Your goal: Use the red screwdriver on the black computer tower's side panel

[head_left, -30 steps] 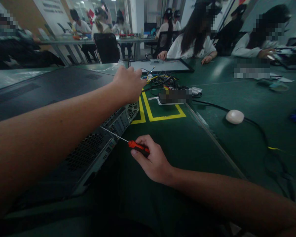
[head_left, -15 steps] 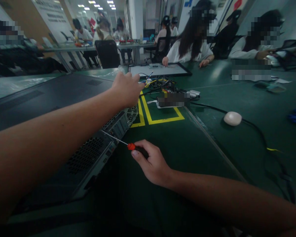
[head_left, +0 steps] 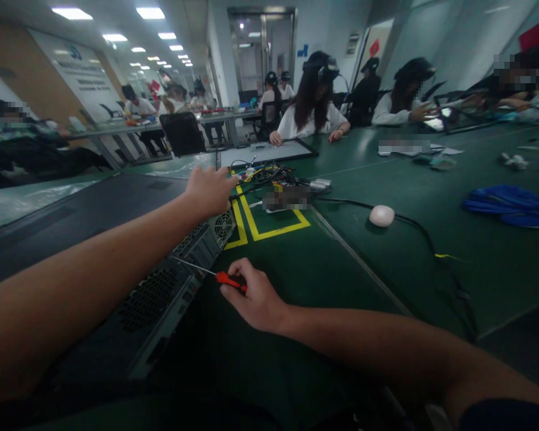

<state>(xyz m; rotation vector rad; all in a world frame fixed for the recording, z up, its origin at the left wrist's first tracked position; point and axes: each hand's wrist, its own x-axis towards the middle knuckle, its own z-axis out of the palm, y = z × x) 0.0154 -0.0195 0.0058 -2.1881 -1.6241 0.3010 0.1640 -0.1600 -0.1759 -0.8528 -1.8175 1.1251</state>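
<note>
A dark computer case (head_left: 94, 206) lies at the left, its rear panel with vents and a fan grille turned toward my right side. My left hand (head_left: 210, 190) is at the case's far rear corner, fingers bent over the edge in a grip; the fingertips are partly hidden. In my right hand (head_left: 256, 299) is a screwdriver (head_left: 227, 279) with a red and black handle, closed fingers wrapped round it. Its thin shaft points left to the rear panel. The tip meets the panel below my left forearm; the exact spot is too small to make out.
Behind my left hand lie tangled cables (head_left: 273, 173) near yellow tape (head_left: 281, 232) on the green table. A white mouse (head_left: 381, 216), a black cable and blue gloves (head_left: 507, 206) lie to the right. A co-worker (head_left: 312, 114) sits across the table by a framed panel (head_left: 269, 153).
The view has tilted up and turned right, so the scene sits lower and further left. More of the screwdriver's red handle shows. Both hands keep their places at the case.
</note>
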